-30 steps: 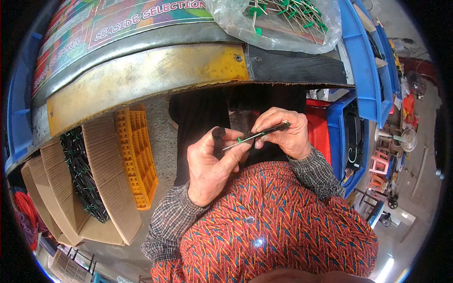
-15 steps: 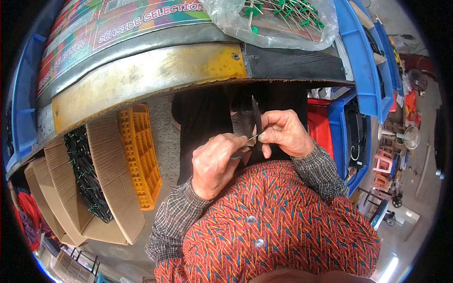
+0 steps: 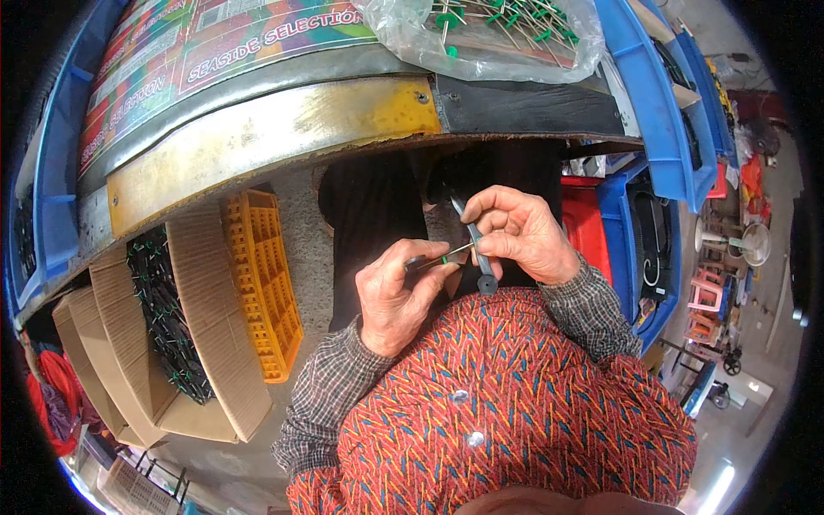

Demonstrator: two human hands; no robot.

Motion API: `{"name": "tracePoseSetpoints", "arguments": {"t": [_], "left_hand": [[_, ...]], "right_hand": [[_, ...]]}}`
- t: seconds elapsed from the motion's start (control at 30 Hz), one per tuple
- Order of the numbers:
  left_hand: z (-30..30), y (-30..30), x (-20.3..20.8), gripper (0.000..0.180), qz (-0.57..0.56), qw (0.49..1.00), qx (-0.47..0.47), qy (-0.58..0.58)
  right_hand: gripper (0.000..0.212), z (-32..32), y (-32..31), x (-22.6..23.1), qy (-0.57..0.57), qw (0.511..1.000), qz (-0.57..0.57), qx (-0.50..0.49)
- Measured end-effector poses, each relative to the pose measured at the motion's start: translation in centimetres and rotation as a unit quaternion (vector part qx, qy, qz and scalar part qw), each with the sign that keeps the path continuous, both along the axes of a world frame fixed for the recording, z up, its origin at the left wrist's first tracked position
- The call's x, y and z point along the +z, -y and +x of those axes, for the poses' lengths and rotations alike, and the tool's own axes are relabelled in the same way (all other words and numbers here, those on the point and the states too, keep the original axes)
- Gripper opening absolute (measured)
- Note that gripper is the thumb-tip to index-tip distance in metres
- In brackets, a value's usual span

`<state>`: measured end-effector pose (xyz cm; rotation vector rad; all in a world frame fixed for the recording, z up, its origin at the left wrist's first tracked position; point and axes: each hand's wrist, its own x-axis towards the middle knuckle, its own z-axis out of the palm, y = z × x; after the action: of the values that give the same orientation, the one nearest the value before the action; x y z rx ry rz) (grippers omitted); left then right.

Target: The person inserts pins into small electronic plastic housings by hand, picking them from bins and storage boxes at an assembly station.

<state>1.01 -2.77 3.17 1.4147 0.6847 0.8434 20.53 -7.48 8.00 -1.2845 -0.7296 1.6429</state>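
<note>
Now holding the dark grey tapered piece (image 3: 475,232) close to upright in the right hand (image 3: 532,238), no longer slanting it toward the upper right as a second ago. Showing its round lower end (image 3: 487,284) by the edge of the patterned garment (image 3: 515,386). Turning the left hand (image 3: 393,293), baring its thumb and the green collar (image 3: 445,259) on the thin pin (image 3: 461,251), both largely hidden half a second ago.

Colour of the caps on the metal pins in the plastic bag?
Caps: green. Best in the head view, top edge.
</note>
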Motion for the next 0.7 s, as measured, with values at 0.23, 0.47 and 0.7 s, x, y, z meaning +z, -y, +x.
{"name": "tracePoseSetpoints", "arguments": {"t": [0.23, 0.47, 0.7], "left_hand": [[-0.3, -0.1, 0.6, 0.018, -0.002, 1.000, 0.008, -0.021], [-0.2, 0.2, 1.2, 0.020, -0.100, 0.995, 0.004, 0.010], [0.1, 0.5, 1.4, 0.021, -0.126, 0.991, 0.016, 0.034]], "right_hand": [[0.022, 0.4, 0.4, 0.2, 0.095, 0.995, 0.016, 0.027], [0.018, 0.5, 0.4, 0.2, 0.122, 0.990, 0.060, 0.031], [0.013, 0.5, 0.4, 0.0, 0.172, 0.981, 0.088, 0.034]]}}
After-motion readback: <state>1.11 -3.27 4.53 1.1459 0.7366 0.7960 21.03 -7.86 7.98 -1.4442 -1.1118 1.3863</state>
